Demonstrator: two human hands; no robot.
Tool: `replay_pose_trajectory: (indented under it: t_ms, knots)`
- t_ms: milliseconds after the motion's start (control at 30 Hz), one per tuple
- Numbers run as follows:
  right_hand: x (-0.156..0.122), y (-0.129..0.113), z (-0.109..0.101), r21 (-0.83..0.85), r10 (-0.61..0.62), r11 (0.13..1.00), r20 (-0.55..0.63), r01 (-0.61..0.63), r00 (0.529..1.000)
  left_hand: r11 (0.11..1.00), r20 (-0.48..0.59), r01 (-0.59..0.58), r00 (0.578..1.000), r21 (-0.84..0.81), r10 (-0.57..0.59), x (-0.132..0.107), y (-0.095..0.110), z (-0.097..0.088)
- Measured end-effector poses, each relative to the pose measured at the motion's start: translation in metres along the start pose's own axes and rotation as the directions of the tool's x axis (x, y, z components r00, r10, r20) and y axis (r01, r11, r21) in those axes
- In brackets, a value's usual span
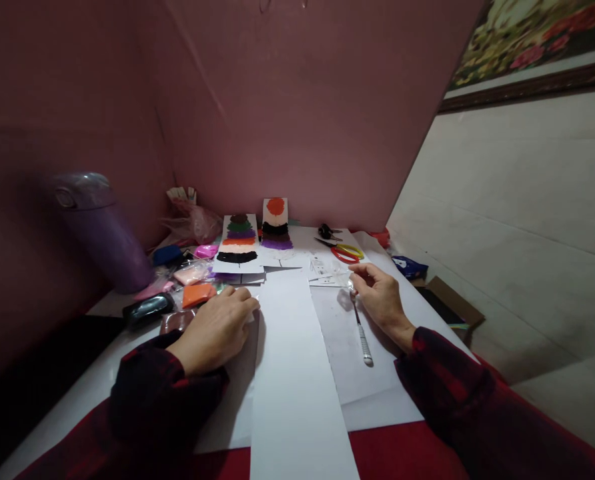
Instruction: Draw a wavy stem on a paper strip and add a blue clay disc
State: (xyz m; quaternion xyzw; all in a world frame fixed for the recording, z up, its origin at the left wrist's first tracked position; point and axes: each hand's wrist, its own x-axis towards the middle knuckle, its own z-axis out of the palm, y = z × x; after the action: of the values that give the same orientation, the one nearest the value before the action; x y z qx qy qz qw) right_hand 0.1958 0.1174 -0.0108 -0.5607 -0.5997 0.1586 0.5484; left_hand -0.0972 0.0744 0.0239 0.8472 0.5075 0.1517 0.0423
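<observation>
My right hand [381, 301] pinches a small piece of clear plastic [345, 279] between thumb and fingertips. Just below it lies a thin metal tool [362, 337] with a ribbed silver handle; its tip is partly covered by the plastic. My left hand [218, 327] is closed, palm down, at the left edge of a long white paper strip [295, 373]. Whatever its curled fingers hold is hidden. Close beside that hand are an orange clay packet [198, 295] and a brown clay packet [176, 321].
Two cards with coloured bands, the left card [236, 243] and the right card [276, 227], lean at the back. Red-and-yellow scissors [345, 253] lie back right. A purple bottle [105, 233] and a black glossy case [149, 311] stand left. An open cardboard box [452, 310] sits beyond the right edge.
</observation>
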Motion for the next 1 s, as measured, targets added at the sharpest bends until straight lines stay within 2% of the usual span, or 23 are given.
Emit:
replay_pose_trajectory:
  t_ms: [100,133,267,367,467,567,633,700,733,800,833,900,1000]
  knots:
    - [0.002,-0.003,-0.001,0.027,0.008,1.000,-0.080,-0.006,0.997,0.988,0.040,-0.015,0.999,0.152,0.009,-0.001,-0.001,-0.001]
    - [0.002,-0.003,-0.001,0.031,0.014,0.999,-0.091,-0.011,0.996,0.985,0.024,0.009,1.000,0.173,-0.013,-0.001,-0.001,-0.002]
    - [0.001,-0.001,0.000,0.022,0.020,1.000,-0.038,-0.019,0.999,0.953,-0.026,0.081,0.997,0.291,-0.077,0.003,0.005,-0.008]
    - [-0.001,0.000,0.001,-0.005,-0.023,1.000,-0.026,0.023,0.999,0.910,-0.060,0.104,0.994,0.401,-0.088,0.005,0.009,-0.012]
    - [-0.001,0.001,0.001,-0.020,-0.041,0.999,-0.033,0.040,0.999,0.897,-0.027,0.077,0.997,0.435,-0.073,0.002,0.006,-0.010]
    - [0.001,0.002,0.001,0.031,-0.001,1.000,-0.002,0.001,1.000,0.906,0.022,0.016,0.999,0.424,-0.028,-0.001,-0.002,-0.004]
    - [0.002,0.000,0.001,0.101,0.030,0.994,0.031,-0.033,0.999,0.920,-0.012,0.013,1.000,0.392,-0.009,-0.001,-0.005,-0.001]
    - [0.000,-0.004,0.001,0.157,-0.002,0.988,0.049,-0.006,0.999,0.957,-0.095,0.015,0.995,0.289,0.013,0.002,-0.002,0.002]
    - [-0.003,-0.008,0.001,0.161,-0.056,0.986,0.054,0.046,0.997,0.983,-0.137,0.012,0.990,0.185,0.014,0.003,0.002,0.004]
    - [-0.012,-0.018,0.001,0.114,-0.221,0.970,0.065,0.213,0.973,0.989,-0.176,-0.003,0.984,-0.151,-0.024,0.006,0.015,0.007]
    - [-0.018,-0.024,0.001,0.073,-0.313,0.949,0.075,0.308,0.947,0.931,-0.159,0.031,0.983,-0.364,-0.095,0.007,0.022,0.010]
    - [-0.030,-0.035,0.002,-0.008,-0.473,0.879,0.099,0.476,0.875,0.742,-0.063,0.099,0.980,-0.663,-0.187,0.009,0.036,0.015]
    - [-0.045,-0.047,0.005,-0.092,-0.616,0.767,0.167,0.635,0.769,0.475,0.063,0.165,0.973,-0.864,-0.224,0.011,0.049,0.022]
